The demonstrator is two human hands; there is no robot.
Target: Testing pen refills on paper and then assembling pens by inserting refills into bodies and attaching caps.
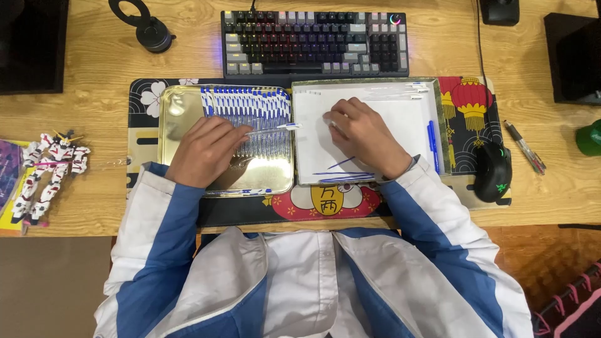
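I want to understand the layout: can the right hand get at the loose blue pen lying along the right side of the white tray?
Probably yes. The right hand rests inside the white tray, and the loose blue pen lies uncovered just to its right, with only bare tray surface between them.

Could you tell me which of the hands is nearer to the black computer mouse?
The right hand: it rests on the white tray beside the mouse. The left hand lies farther away on the gold tray.

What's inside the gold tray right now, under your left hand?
The gold tray holds a row of clear pens with blue caps. The left hand rests on them, gripping one pen. Whatever lies beneath the hand is covered.
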